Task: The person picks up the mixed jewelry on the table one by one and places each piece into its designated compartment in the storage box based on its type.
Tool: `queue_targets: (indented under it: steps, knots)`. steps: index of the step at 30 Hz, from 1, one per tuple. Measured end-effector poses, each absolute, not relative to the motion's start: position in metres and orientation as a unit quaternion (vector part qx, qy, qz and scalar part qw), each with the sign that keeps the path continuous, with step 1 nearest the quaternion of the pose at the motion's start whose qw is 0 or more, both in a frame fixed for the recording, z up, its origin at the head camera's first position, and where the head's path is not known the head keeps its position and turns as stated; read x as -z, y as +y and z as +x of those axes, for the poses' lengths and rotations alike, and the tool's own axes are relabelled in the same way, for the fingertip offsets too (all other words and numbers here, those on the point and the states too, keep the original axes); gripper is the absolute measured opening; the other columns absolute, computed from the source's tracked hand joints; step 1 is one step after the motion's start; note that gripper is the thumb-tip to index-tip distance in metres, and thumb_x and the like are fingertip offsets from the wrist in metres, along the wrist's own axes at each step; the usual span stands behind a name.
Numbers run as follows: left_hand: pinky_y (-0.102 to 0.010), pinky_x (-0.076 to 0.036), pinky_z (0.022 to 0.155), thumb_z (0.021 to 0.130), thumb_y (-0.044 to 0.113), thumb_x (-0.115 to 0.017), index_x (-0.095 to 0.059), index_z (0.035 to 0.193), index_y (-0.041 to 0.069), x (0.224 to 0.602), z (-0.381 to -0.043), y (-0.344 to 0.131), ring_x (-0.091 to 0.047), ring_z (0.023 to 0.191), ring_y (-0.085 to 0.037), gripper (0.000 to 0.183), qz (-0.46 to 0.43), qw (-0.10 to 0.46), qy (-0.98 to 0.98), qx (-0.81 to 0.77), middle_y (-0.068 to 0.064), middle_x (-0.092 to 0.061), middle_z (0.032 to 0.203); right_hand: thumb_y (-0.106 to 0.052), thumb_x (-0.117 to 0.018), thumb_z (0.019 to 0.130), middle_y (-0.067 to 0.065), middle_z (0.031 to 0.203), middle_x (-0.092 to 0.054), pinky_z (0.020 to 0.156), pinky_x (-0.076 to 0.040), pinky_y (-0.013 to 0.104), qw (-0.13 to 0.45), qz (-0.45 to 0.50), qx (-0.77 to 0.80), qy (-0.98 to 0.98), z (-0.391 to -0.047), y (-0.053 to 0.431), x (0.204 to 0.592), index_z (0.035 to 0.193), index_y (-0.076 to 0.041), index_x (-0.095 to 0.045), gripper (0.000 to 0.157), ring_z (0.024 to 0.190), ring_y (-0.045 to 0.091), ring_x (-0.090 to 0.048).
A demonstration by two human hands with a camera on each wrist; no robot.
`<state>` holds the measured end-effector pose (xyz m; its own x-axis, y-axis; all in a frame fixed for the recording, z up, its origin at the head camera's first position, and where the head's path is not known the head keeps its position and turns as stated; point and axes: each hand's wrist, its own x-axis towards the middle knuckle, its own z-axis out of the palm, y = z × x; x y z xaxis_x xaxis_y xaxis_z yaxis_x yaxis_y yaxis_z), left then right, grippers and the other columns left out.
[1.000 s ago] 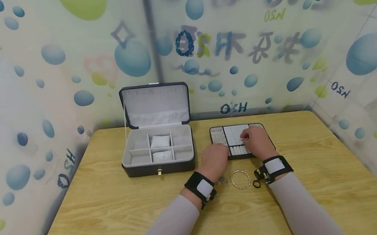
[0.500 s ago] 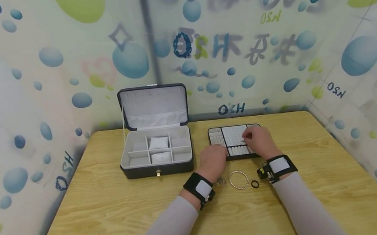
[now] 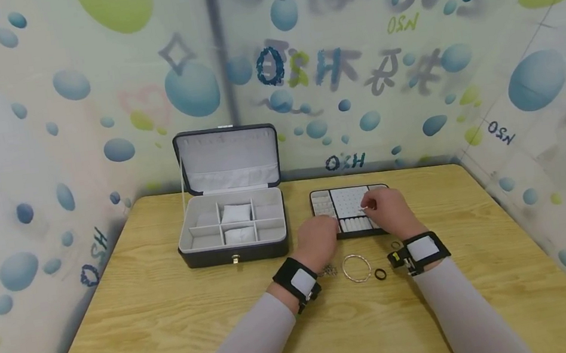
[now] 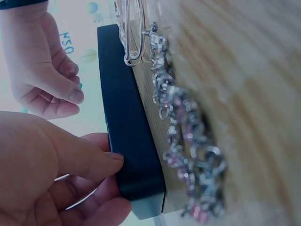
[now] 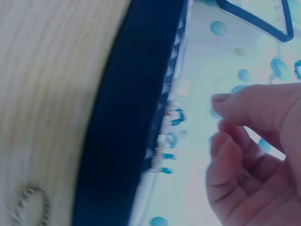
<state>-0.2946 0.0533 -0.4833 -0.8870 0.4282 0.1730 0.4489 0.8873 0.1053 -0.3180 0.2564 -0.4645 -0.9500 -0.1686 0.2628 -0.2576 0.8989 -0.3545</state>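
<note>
A black-edged jewelry tray (image 3: 348,196) with pale ring rolls and a dotted panel lies at the middle right. My left hand (image 3: 319,239) grips its front-left corner; the left wrist view has the thumb (image 4: 101,162) against the dark side wall. Over the panel, my right hand (image 3: 392,212) has thumb and forefinger close together, with a small pale piece (image 3: 363,208) at the tips, too small to identify. A chain bracelet (image 4: 181,122) with pink stones lies beside my left wrist. Before the tray are a silvery bangle (image 3: 343,268) and a black ring (image 3: 376,275).
An open black jewelry box (image 3: 213,258) stands left of the tray, lid raised, with two white cushions (image 3: 236,213) in its middle compartments. Another small ring (image 3: 395,244) lies by my right wrist. Patterned walls (image 3: 392,143) border the wooden table (image 3: 148,340).
The right wrist has shifted slightly right, revealing the small ring beside it, while its fingertips stay over the panel. The left hand keeps hold of the tray. The whole view drifts slightly.
</note>
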Motion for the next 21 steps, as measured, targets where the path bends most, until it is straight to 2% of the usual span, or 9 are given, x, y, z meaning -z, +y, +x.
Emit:
queue_targets:
  steps: [6,12,21]
  knots:
    - [-0.032,-0.052,0.056,0.101,0.013,-0.068,-0.074,0.085,0.02,0.483,-0.295,0.052,-0.065,0.074,-0.013,0.019,-0.224,0.065,-0.97,0.07,0.003,-0.075,0.088,-0.003,-0.078,0.09,0.006,0.085,-0.068,0.075,-0.051,0.039,0.074,0.134,-0.185,-0.971,-0.306,0.255,0.456,0.093,-0.007,-0.076,0.005,0.08,0.021,-0.058]
    - [-0.032,-0.051,0.055,0.101,0.012,-0.068,-0.074,0.084,0.02,0.483,-0.296,0.054,-0.065,0.073,-0.013,0.02,-0.226,0.071,-0.969,0.069,0.003,-0.074,0.087,-0.004,-0.08,0.087,0.002,0.085,-0.069,0.074,-0.053,0.037,0.002,0.174,-0.173,-0.969,-0.288,0.261,0.454,0.095,-0.01,-0.077,0.011,0.08,0.017,-0.06]
    - [-0.032,-0.051,0.054,0.1,0.01,-0.068,-0.076,0.085,0.021,0.482,-0.297,0.053,-0.065,0.073,-0.012,0.02,-0.221,0.059,-0.972,0.061,0.003,-0.074,0.086,-0.003,-0.078,0.088,-0.006,0.082,-0.067,0.073,-0.051,0.031,-0.099,0.238,-0.165,-0.952,-0.263,0.263,0.455,0.088,-0.013,-0.074,0.012,0.077,0.01,-0.057]
